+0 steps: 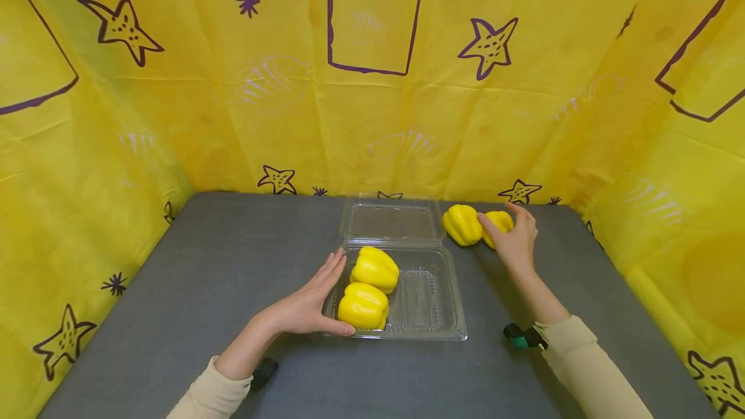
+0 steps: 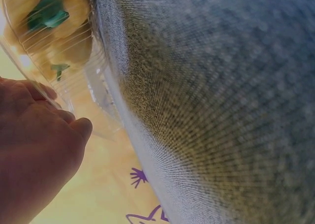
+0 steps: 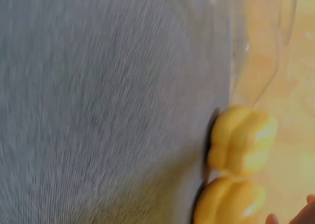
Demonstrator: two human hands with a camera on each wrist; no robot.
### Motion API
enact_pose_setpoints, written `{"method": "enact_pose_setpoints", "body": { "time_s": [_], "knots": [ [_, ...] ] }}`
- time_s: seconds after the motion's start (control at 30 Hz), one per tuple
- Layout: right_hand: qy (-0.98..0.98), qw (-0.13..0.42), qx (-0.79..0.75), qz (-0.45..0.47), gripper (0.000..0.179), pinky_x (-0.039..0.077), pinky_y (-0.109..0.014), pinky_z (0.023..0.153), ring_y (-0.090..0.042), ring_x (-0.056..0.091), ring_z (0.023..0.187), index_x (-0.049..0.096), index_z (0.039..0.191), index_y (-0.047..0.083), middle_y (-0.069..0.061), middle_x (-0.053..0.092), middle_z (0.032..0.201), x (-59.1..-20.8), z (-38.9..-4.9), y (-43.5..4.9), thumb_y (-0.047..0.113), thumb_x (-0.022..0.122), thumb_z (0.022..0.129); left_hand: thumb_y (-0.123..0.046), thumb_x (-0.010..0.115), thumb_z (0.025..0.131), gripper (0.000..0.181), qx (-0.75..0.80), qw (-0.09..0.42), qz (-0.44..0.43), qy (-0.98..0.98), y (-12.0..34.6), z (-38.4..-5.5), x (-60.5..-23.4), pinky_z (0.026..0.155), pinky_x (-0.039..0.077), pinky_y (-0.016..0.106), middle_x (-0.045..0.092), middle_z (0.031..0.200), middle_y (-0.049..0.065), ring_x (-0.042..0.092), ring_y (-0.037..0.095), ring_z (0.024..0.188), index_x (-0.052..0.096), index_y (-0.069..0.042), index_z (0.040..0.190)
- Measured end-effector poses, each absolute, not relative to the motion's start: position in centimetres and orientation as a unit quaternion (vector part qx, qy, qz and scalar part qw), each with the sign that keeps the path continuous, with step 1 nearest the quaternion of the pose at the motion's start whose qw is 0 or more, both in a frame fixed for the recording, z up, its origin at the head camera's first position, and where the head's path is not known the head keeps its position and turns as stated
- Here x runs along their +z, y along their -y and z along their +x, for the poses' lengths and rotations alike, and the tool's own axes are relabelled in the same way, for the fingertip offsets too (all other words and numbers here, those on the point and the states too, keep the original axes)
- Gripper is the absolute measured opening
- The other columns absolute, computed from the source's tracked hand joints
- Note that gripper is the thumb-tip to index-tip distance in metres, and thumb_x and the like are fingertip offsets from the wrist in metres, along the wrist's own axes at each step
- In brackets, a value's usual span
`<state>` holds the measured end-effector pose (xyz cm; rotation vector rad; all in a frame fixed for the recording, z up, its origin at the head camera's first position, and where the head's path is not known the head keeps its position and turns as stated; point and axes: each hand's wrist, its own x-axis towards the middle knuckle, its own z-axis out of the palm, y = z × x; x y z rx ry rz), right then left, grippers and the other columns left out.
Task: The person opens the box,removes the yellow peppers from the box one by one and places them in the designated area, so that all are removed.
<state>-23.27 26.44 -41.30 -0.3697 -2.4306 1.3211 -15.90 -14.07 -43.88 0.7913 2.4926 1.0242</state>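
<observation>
My left hand [image 1: 311, 299] rests along the left side of a clear plastic clamshell container [image 1: 456, 306], its thumb over the front rim and its fingers extended at the side wall. Two yellow bell peppers [image 1: 374, 270] lie one behind the other in the container's left half; through the clear wall in the left wrist view, a green stem [image 2: 48, 12] shows. Beyond the container's right side, my right hand [image 1: 518, 241] is spread around a yellow bell pepper [image 1: 499, 220], thumb and fingers apart. Another yellow bell pepper [image 1: 462, 225] sits just left of it.
The container's transparent lid [image 1: 392, 220] lies folded back toward the rear edge of the grey table [image 1: 233, 264]. A yellow patterned curtain [image 1: 372, 115] encloses the table at the back and both sides.
</observation>
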Motion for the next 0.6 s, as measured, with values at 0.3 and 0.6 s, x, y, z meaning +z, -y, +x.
{"method": "enact_pose_setpoints", "body": {
  "time_s": [0.3, 0.6],
  "knots": [
    [0.842, 0.131, 0.520, -0.060, 0.071, 0.043, -0.045, 0.099, -0.033, 0.030, 0.132, 0.041, 0.144, 0.009, -0.015, 0.028, 0.148, -39.6, -21.7, -22.8, 0.041, 0.072, 0.088, -0.053, 0.082, 0.072, 0.127, 0.360, 0.167, 0.275, -0.876, 14.0, -15.9, -43.8, 0.115, 0.012, 0.055, -0.015, 0.162, -0.003, -0.012, 0.020, 0.147, -0.003, -0.012, 0.157],
    [0.828, 0.076, 0.555, 0.005, 0.069, 0.044, -0.049, 0.100, -0.031, 0.033, 0.134, 0.043, 0.142, 0.013, -0.012, 0.036, 0.146, -38.8, -20.0, -19.5, 0.037, 0.075, 0.086, -0.053, 0.082, 0.072, 0.127, 0.358, 0.166, 0.279, -0.875, 14.0, -16.0, -43.8, 0.115, 0.011, 0.055, -0.015, 0.162, -0.002, -0.012, 0.020, 0.147, -0.003, -0.011, 0.157]
  ]
}}
